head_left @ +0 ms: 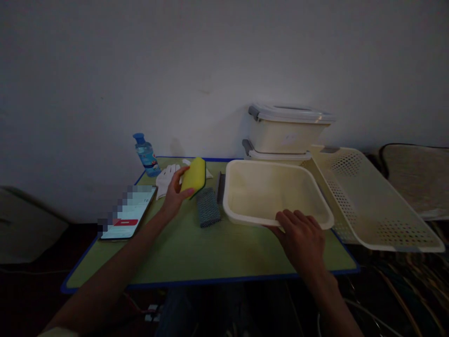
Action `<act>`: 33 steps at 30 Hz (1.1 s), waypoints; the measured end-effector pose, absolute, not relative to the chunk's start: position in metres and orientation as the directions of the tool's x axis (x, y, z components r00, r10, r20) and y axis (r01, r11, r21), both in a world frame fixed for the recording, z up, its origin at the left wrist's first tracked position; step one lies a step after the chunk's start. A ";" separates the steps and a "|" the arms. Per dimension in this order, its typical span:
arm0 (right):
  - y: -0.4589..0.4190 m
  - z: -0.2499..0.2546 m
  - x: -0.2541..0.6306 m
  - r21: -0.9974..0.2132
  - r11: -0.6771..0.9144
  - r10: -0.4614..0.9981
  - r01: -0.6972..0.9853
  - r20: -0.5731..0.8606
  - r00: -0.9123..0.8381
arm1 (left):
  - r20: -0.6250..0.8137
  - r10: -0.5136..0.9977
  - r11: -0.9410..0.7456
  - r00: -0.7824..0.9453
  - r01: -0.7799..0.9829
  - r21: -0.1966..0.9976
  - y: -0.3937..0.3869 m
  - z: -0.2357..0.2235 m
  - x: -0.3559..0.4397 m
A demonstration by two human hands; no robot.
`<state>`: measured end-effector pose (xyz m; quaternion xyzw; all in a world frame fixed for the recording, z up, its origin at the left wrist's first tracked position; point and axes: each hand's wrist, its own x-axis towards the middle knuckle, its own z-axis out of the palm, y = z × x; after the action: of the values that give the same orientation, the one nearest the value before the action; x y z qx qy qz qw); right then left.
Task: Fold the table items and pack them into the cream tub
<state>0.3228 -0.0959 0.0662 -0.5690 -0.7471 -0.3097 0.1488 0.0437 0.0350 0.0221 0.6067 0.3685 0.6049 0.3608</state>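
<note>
My left hand (174, 193) is closed around a yellow sponge (194, 177) and holds it just above the green table (175, 255), near its back edge. My right hand (300, 235) grips the near rim of a cream plastic basin (245, 216), fingers curled over the edge. The basin stands on the right half of the table and shows nothing inside. A grey mesh scrubber (208, 207) lies flat between the sponge and the basin.
A phone (128, 217) with a lit screen lies at the left. White gloves (166, 180) and a small blue-capped bottle (146, 154) sit at the back left. Two lidded containers (286, 131) are stacked behind the basin. A perforated white tray (368, 201) leans off the right side.
</note>
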 end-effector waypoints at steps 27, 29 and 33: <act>-0.123 0.050 0.295 0.092 0.178 0.735 0.980 0.650 -0.195 | -0.051 0.520 -0.850 0.853 0.522 0.062 0.002 0.082 0.221; -0.122 0.047 0.294 0.075 0.174 0.697 0.982 0.695 -0.177 | -0.063 0.509 -0.857 0.859 0.512 0.054 0.003 0.074 0.226; -0.125 0.052 0.296 0.089 0.227 0.731 0.970 0.643 -0.230 | -0.040 0.479 -0.871 0.877 0.481 0.098 0.004 0.058 0.230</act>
<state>0.2963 -0.1250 0.0516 -0.5710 -0.7445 -0.2460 0.2431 0.2296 0.0039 0.0576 0.9673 0.2482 -0.0072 0.0526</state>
